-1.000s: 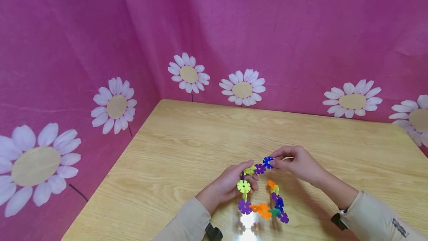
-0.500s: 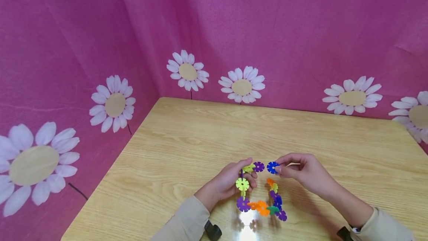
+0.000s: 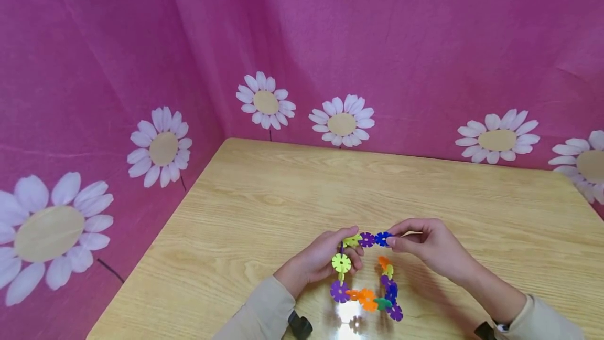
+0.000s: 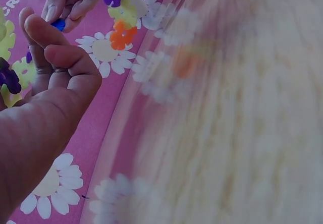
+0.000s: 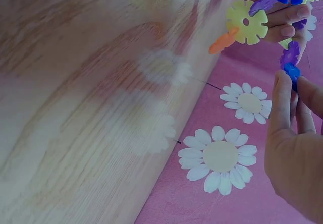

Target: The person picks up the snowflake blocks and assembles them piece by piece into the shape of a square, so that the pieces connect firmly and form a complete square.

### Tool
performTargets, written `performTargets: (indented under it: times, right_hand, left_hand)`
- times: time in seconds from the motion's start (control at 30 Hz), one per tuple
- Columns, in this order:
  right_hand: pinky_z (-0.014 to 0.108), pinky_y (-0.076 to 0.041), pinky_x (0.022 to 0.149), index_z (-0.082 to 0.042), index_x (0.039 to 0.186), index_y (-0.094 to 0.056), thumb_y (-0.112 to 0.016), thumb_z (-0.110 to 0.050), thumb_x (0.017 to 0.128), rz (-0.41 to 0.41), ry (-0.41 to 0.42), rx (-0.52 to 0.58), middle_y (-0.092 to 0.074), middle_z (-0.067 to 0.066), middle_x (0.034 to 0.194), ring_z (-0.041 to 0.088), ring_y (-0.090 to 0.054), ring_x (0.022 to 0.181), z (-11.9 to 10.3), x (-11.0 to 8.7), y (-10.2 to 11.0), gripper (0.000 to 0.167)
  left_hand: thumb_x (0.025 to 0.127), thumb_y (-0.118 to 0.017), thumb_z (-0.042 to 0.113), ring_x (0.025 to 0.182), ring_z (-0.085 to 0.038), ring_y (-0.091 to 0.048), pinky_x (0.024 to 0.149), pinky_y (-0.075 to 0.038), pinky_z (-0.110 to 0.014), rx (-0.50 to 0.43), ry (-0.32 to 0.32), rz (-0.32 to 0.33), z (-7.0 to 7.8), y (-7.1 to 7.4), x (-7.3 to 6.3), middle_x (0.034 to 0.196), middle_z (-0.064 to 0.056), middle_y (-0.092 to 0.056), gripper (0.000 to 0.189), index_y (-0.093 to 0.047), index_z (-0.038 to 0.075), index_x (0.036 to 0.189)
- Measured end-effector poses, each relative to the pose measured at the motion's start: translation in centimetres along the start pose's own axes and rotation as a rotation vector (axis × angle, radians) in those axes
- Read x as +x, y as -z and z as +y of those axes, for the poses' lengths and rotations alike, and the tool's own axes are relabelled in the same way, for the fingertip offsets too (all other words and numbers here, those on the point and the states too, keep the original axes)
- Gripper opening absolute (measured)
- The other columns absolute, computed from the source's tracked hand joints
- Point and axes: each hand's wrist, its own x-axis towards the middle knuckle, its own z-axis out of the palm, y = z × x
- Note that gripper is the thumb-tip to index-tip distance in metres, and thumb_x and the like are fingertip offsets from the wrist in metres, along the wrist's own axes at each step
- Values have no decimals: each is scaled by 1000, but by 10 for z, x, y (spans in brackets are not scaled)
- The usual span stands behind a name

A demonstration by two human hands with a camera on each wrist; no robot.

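A chain of slotted flower-shaped plastic discs bends into an unclosed frame above the table in the head view. My left hand (image 3: 316,261) grips its upper left corner, thumb on a yellow-green disc (image 3: 352,240). My right hand (image 3: 431,245) pinches a blue disc (image 3: 381,238) between thumb and fingers. The blue disc meets the edge of a purple disc (image 3: 366,240); whether their slots interlock, I cannot tell. Below hang a yellow disc (image 3: 341,263), a purple corner disc (image 3: 340,292), an orange disc (image 3: 367,299) and a green disc (image 3: 383,304). The right side rises to an orange end disc (image 3: 384,262), apart from the blue one.
The wooden table (image 3: 264,198) stretches out beneath both hands, with a bright reflection under the chain. A pink cloth (image 3: 401,41) printed with white daisies stands along its back and left sides. Each wrist wears a black device, the left one (image 3: 300,325) near the front edge.
Half a second ago a gap separated the blue disc from the purple one; now they meet again. A second ago the right hand was slightly higher. The left hand has barely moved, still gripping the chain.
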Motion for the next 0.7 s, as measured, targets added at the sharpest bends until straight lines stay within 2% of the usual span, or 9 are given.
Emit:
performTargets:
  times: [0.2, 0.4, 0.57, 0.7]
  right_hand:
    - [31, -61, 76, -5, 103, -74, -76, -19, 89, 37, 54, -47, -73, 14, 103, 24, -76, 85, 0, -5, -5, 20]
    - [28, -61, 74, -8, 100, -74, -74, -16, 90, 65, 123, -79, -74, 10, 98, 21, -76, 84, 0, -9, -9, 12]
    - [27, -61, 73, -7, 98, -74, -75, -14, 90, 71, 140, -56, -75, 9, 95, 21, -76, 83, 2, -10, -12, 11]
    - [34, -62, 72, -3, 97, -73, -75, -11, 89, 74, 157, -7, -75, 11, 93, 21, -76, 80, 5, -10, -14, 11]
  left_hand:
    - [100, -51, 47, 58, -9, -62, 56, -54, -19, 45, -2, -32, 0, 2, -1, 64, 3, -65, 48, -61, 1, 88]
    - [102, -49, 46, 59, -8, -62, 57, -54, -20, 65, 15, -78, 2, -2, -2, 64, 4, -65, 47, -60, 1, 93]
    - [103, -48, 46, 58, -8, -62, 58, -54, -19, 71, 13, -79, 3, -4, -2, 61, 5, -65, 48, -61, 1, 91]
    - [103, -46, 46, 59, -8, -61, 59, -53, -20, 64, -5, -77, 3, -5, -2, 61, 5, -65, 48, -59, 1, 90]
